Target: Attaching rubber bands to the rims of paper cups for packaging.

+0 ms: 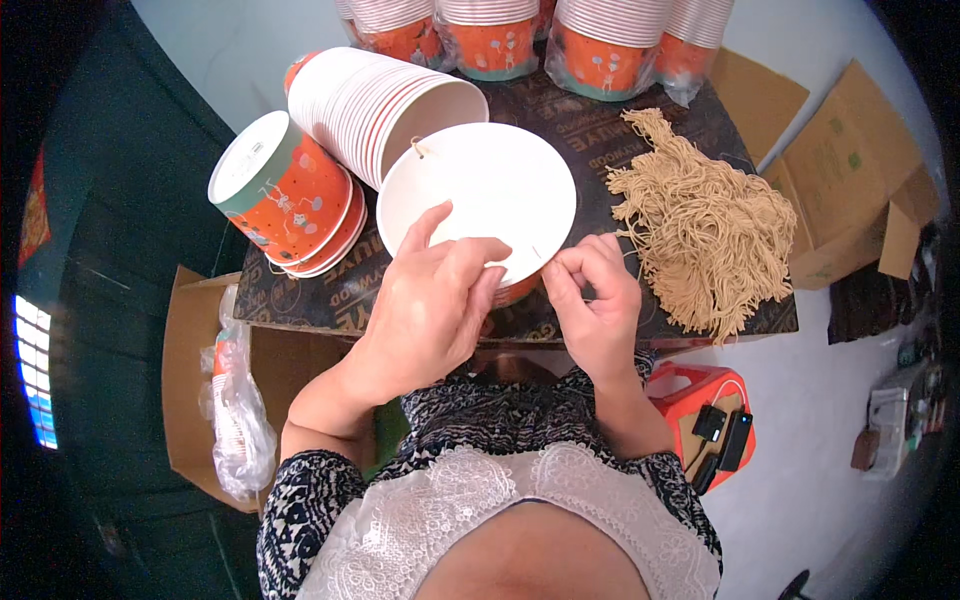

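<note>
- The left hand (430, 305) grips the near rim of a white-lined orange paper cup (480, 200), fingers curled over its edge, thumb inside.
- The right hand (595, 295) pinches a thin tan string (540, 262) at that rim, fingertips closed.
- Right of those fingers lies a heap of tan strings (705, 225).
- Beyond the fingertips: plastic-wrapped cup stacks (600, 45); leftward, a lying stack of nested cups (375, 105).
- The dark board (310, 290) edge runs just under both wrists.

clear plastic sleeves of orange cups (600, 45) at table's far edge; brown cartons (850, 170) right.
</note>
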A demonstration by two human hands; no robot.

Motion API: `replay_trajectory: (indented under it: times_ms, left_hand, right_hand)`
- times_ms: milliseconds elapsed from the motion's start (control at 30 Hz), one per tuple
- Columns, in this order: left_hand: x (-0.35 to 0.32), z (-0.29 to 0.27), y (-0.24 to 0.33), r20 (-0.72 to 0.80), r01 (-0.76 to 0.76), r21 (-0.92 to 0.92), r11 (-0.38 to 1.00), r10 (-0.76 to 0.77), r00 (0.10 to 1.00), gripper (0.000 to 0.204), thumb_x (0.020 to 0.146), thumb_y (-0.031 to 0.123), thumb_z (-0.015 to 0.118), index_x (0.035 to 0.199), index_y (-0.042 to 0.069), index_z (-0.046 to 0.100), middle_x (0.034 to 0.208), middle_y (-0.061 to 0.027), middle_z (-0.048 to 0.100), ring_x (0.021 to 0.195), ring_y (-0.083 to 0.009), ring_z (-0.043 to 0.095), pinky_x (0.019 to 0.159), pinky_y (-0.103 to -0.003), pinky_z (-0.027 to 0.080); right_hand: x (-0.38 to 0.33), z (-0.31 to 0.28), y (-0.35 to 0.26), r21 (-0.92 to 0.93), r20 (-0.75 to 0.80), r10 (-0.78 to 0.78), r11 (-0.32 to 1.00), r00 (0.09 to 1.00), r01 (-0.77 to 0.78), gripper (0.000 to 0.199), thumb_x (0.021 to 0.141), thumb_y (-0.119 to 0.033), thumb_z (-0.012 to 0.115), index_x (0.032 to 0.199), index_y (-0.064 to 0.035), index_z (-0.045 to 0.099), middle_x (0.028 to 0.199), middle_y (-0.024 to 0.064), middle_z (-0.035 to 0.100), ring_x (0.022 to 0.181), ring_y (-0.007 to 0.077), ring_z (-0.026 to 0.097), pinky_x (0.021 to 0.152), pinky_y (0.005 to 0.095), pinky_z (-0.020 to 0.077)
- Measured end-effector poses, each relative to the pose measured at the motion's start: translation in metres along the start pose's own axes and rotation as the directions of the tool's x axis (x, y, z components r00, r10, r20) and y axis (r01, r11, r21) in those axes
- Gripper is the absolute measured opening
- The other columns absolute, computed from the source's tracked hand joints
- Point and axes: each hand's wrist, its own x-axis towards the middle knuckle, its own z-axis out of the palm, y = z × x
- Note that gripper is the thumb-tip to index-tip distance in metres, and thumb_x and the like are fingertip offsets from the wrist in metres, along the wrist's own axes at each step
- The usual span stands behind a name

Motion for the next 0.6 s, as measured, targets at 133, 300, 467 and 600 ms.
replay_trajectory:
  times_ms: [133,300,467,600]
  left_hand:
    - [0.014,-0.005,0.0,0.155,0.124,-0.032,0.992,-0.118,0.981,0.026,0.09,0.003,0.059,0.115,0.002,0.053,0.074,-0.019,0.065,0.075,-0.0394,0.065,0.087,-0.051,0.049]
    - [0.031,-0.01,-0.007,0.405,0.196,-0.018,0.981,-0.172,0.898,0.036,0.089,0.003,0.061,0.124,0.006,0.056,0.076,-0.0217,0.066,0.073,-0.0406,0.067,0.066,-0.046,0.052]
    - [0.05,-0.009,-0.021,0.528,0.117,-0.05,0.992,-0.074,0.846,0.025,0.089,0.008,0.062,0.114,0.005,0.063,0.074,-0.0198,0.066,0.072,-0.039,0.067,0.063,-0.045,0.052]
    - [0.049,-0.004,-0.025,0.528,0.096,-0.093,0.991,-0.033,0.848,0.014,0.089,0.009,0.063,0.1,0.002,0.067,0.076,-0.0185,0.067,0.072,-0.036,0.068,0.064,-0.041,0.053]
  right_hand:
    - [-0.001,0.001,0.005,-0.011,0.004,-0.002,1.0,1.0,0.002,0.014,0.08,0.002,0.069,0.074,-0.0039,0.058,0.066,0.0037,0.048,0.069,0.0204,0.045,0.063,0.0334,0.0385]
    - [0.0,-0.002,0.003,-0.019,0.03,-0.034,0.999,0.999,0.034,0.012,0.079,0.001,0.069,0.075,-0.0042,0.059,0.067,0.0042,0.049,0.07,0.0221,0.046,0.064,0.0345,0.0386]
    - [0.003,-0.003,0.006,0.002,0.043,-0.064,0.998,0.997,0.064,0.011,0.079,0.001,0.069,0.076,-0.0043,0.06,0.067,0.0047,0.051,0.071,0.0232,0.047,0.064,0.0355,0.0385]
    - [0.004,-0.005,0.004,0.011,0.061,-0.045,0.999,0.997,0.045,0.009,0.079,0.001,0.069,0.078,-0.0038,0.061,0.071,0.0053,0.054,0.074,0.0236,0.049,0.066,0.0351,0.04]
